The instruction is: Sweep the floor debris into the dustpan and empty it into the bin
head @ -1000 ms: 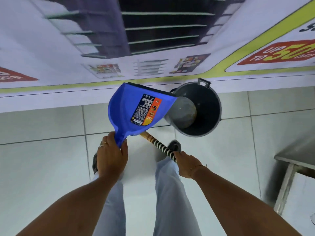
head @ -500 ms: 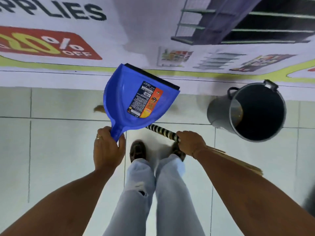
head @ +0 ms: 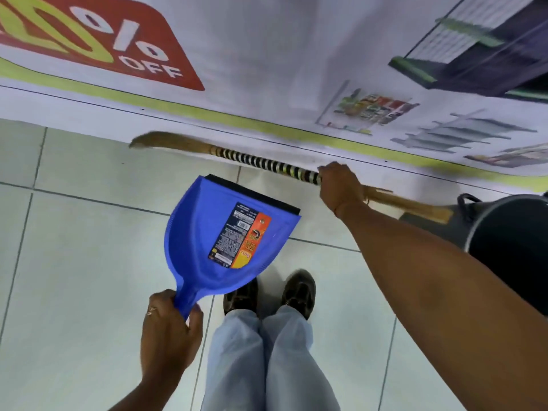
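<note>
Dustpan (head: pixel 225 232) looked empty at centre frame, my left hand (head: pixel 169 336) closed on its handle; right hand (head: pixel 341 185) gripped the broom (head: pixel 267 163). Bin (head: pixel 510 232) sat far right. No debris showed, so I judged emptying done.

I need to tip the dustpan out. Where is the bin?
The bin stands on the floor at the far right edge of the head view, beside the right hand and behind the broom's handle end.

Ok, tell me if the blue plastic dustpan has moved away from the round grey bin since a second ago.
Yes. The blue plastic dustpan was tipped over the round grey bin's mouth; now it's well left of it.
</note>
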`<move>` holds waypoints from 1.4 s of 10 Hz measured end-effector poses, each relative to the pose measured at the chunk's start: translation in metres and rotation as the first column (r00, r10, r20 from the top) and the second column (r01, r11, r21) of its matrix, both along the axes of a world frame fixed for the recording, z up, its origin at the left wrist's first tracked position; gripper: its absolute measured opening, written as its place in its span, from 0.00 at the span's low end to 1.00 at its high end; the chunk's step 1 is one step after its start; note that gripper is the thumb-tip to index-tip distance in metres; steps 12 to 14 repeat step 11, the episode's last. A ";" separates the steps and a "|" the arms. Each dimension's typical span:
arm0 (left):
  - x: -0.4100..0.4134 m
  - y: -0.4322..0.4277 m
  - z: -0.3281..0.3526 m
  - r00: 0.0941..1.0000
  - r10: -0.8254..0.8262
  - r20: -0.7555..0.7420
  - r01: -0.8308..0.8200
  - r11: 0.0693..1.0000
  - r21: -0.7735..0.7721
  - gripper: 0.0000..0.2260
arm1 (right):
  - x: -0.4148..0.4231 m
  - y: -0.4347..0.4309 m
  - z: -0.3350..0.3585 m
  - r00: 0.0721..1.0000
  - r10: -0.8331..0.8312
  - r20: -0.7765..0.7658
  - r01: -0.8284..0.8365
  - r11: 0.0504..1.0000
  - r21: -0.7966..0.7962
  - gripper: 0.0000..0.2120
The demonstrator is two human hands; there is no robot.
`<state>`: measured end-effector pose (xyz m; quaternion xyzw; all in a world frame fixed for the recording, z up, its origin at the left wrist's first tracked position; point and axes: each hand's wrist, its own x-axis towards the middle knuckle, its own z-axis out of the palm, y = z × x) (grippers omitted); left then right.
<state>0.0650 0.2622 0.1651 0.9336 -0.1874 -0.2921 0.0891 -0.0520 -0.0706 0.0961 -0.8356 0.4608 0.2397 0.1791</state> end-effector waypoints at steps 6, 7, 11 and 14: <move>-0.052 -0.124 -0.097 0.944 0.013 -0.330 -0.005 1.000 0.024 0.16 | -0.098 0.141 -0.018 0.844 -0.532 -0.072 0.533 0.815 0.228 0.20; -0.059 -0.139 -0.123 0.938 0.016 -0.346 -0.005 0.999 0.032 0.18 | -0.091 0.137 -0.037 0.835 -0.549 -0.048 0.544 0.807 0.228 0.21; -0.045 -0.123 -0.131 0.768 -0.308 -0.561 0.449 0.884 0.128 0.18 | -0.067 0.144 -0.025 0.778 -0.628 -0.010 0.610 0.751 0.252 0.20; -0.045 -0.123 -0.131 0.768 -0.308 -0.561 0.449 0.884 0.128 0.18 | -0.067 0.144 -0.025 0.778 -0.628 -0.010 0.610 0.751 0.252 0.20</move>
